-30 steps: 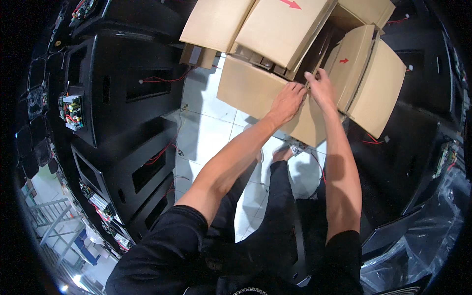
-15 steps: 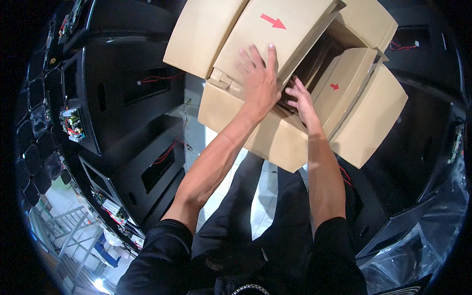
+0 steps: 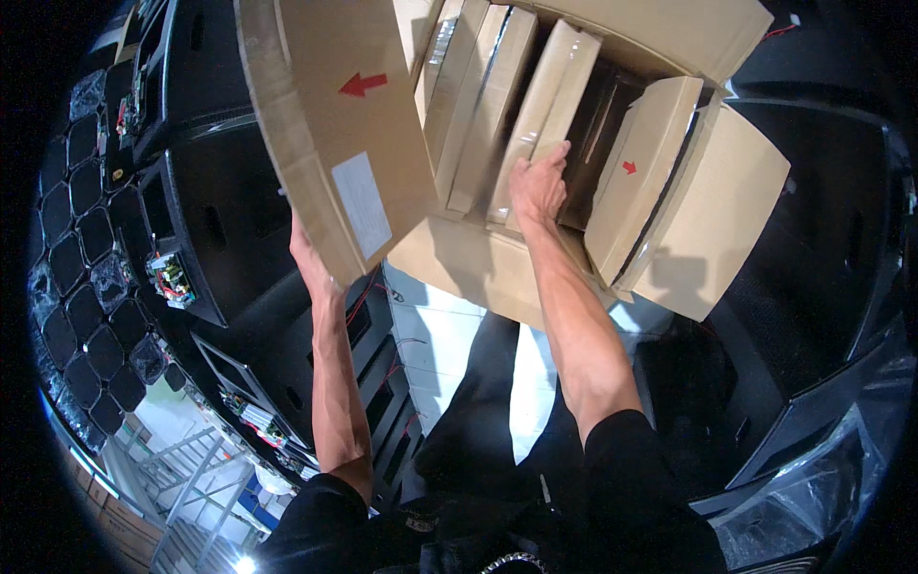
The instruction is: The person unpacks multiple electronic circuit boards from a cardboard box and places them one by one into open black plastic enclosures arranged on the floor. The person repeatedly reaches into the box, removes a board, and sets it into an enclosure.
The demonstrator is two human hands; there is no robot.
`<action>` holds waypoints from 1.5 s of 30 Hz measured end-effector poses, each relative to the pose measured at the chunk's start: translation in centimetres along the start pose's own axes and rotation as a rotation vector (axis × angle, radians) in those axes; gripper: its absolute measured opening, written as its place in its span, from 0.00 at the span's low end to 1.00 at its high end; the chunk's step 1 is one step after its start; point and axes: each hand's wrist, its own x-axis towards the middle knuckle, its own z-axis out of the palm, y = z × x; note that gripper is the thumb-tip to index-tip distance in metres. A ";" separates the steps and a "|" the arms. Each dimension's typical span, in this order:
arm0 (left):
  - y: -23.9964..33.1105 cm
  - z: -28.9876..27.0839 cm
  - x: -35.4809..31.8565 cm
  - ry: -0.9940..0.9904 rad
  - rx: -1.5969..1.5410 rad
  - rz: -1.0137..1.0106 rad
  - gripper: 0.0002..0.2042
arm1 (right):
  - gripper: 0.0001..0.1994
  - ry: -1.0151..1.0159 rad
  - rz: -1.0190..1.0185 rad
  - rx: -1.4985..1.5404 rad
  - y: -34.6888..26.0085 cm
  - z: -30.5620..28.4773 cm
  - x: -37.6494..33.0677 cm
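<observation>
My left hand (image 3: 311,258) supports a flat brown cardboard box (image 3: 335,124) with a red arrow and a white label. The box is tilted up on the left, and most of that hand's fingers are hidden behind it. Below and to the right stands a large open carton (image 3: 445,251), several slim cardboard boxes upright inside it. My right hand (image 3: 540,188) is closed over the near end of one slim box (image 3: 553,81). To its right is a gap, then a cardboard piece (image 3: 650,143) with a small red arrow.
Open flaps (image 3: 722,225) spread from the carton's right side. Black cabinets (image 3: 215,191) with exposed circuit boards (image 3: 170,277) stand on the left, and more black cabinets (image 3: 813,239) on the right. Clear plastic wrap (image 3: 813,497) lies at lower right. Pale floor tiles (image 3: 435,330) show below.
My left hand has moved left and now holds up a red-arrowed flat box. Slim boxes in the carton's left part are now uncovered. My right hand has moved left onto one of them.
</observation>
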 end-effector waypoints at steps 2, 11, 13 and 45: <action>-1.5 -1.6 -1.2 0.020 -0.174 -0.163 0.17 | 0.38 0.078 -0.057 0.003 1.1 -0.8 0.1; 0.4 3.8 -3.9 -0.324 -0.038 -0.050 0.24 | 0.37 0.339 -0.122 -0.550 3.8 -10.4 -3.9; 1.0 6.7 -3.9 -0.389 -0.059 -0.008 0.27 | 0.36 0.414 -0.195 -0.659 5.2 -9.4 -2.6; -5.0 18.5 -6.4 -0.764 0.151 0.046 0.26 | 0.17 0.159 -0.272 0.003 2.3 1.2 1.7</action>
